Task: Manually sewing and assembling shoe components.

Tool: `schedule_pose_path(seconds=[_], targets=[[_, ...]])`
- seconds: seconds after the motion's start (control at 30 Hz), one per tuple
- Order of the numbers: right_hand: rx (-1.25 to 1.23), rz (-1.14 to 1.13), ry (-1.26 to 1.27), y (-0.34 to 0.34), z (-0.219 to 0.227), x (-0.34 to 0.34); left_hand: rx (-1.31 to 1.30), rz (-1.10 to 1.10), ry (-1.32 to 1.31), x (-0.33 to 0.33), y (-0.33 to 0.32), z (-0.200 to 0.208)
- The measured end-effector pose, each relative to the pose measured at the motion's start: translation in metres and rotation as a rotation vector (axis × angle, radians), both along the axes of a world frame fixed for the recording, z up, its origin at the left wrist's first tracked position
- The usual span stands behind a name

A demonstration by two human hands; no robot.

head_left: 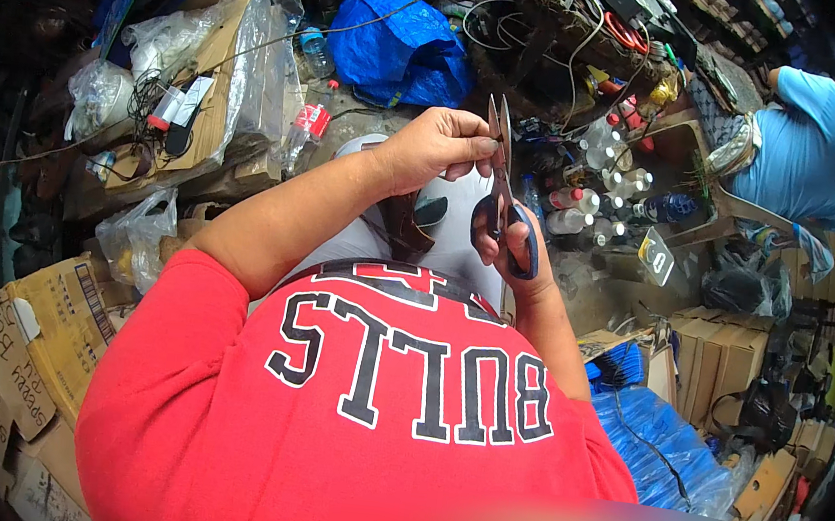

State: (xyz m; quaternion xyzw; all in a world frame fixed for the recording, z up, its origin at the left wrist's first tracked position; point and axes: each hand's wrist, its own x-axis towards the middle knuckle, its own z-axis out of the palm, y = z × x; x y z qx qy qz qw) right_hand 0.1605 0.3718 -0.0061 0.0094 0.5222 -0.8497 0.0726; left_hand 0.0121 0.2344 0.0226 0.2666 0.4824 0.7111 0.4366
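Note:
My right hand [517, 250] grips a pair of scissors [501, 173] by its dark handles, with the blades pointing up and away from me, slightly apart at the tips. Close beside the blades, my left hand [438, 152] is closed in a pinch of thumb and fingers. Whatever lies between those fingertips is too small to make out. Below the hands, a dark brown curved thing [406, 227] rests between my legs, against light-coloured trousers [457, 214]. Its kind cannot be told from here.
A blue plastic sack [398, 48] and a red-labelled bottle [308, 127] stand ahead. Several small bottles [584, 206] crowd the floor to the right, near a person in a blue shirt [810, 148]. Flattened cardboard [220, 71] and cardboard boxes [38, 335] fill the left.

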Motion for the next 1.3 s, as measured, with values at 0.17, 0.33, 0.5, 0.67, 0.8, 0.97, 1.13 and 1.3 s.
schedule_pose_path(seconds=[0.17,0.33,0.5,0.67,0.8,0.97,1.13,1.3], targets=[[0.041,-0.001,0.225,-0.011,0.004,-0.012,0.027,-0.007,0.007,0.000,-0.004,0.006],[0.026,0.033,0.179,-0.014,0.008,-0.012,0.038,-0.008,0.066,-0.002,-0.009,0.010],[0.008,-0.046,0.050,-0.016,0.008,-0.009,0.060,-0.003,0.055,-0.002,-0.010,0.007],[0.102,-0.037,0.013,-0.016,0.017,-0.008,0.069,0.014,0.051,-0.003,-0.009,0.006],[0.078,-0.101,0.181,-0.025,0.019,-0.016,0.054,-0.014,0.073,-0.003,-0.008,0.011],[0.103,-0.031,0.112,-0.019,0.023,-0.010,0.070,-0.003,0.070,0.000,-0.008,0.013],[0.175,-0.042,0.032,-0.017,0.026,-0.006,0.075,0.009,0.031,0.000,-0.008,0.009],[0.128,-0.036,0.204,-0.020,0.028,-0.016,0.104,-0.032,0.075,0.000,-0.006,0.011]])
